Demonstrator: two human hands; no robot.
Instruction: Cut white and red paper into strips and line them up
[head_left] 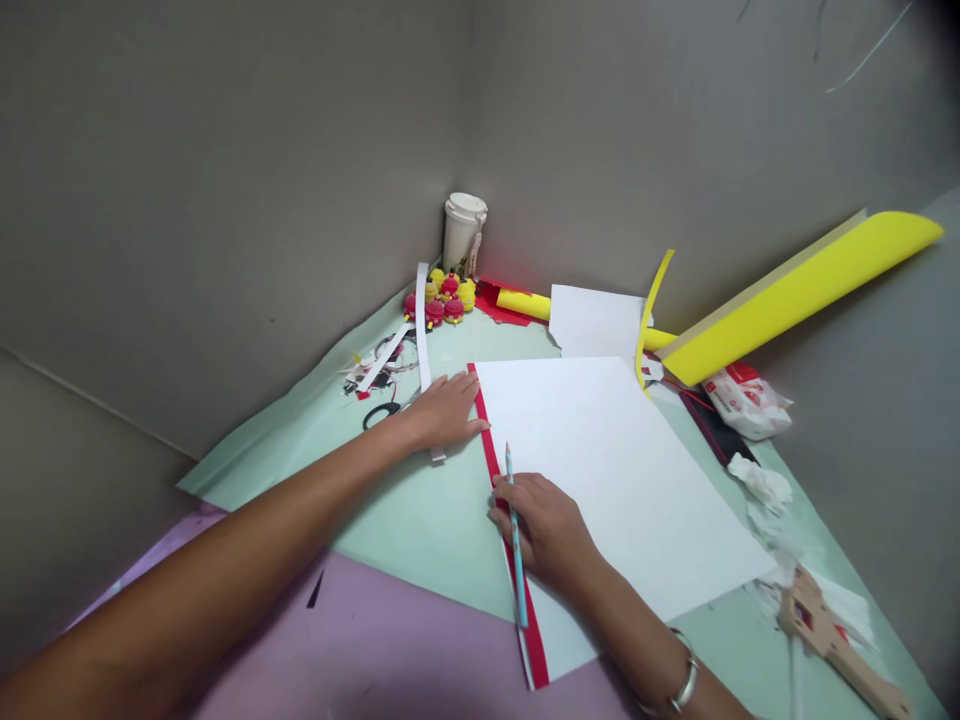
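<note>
A large white sheet (622, 480) lies on the pale green table cover, with a red strip (538, 640) along its left edge. My left hand (448, 412) rests at the upper part of that edge, its fingers spread flat and reaching the strip. Lower down, my right hand (547, 525) is closed on a light blue pencil (519, 580), which points up and away along the strip. The fingertips of my right hand are at the red strip. Behind my left hand lie black-handled scissors (381, 415), partly hidden, and a narrow white paper strip (422, 330).
At the back corner stand a white cup (463, 230) and several red and yellow containers (442, 297). A rolled yellow sheet (802, 300) leans at the right, above a tissue pack (748, 400). A tan glue gun (840, 640) lies at the lower right. Paper scraps sit at the left.
</note>
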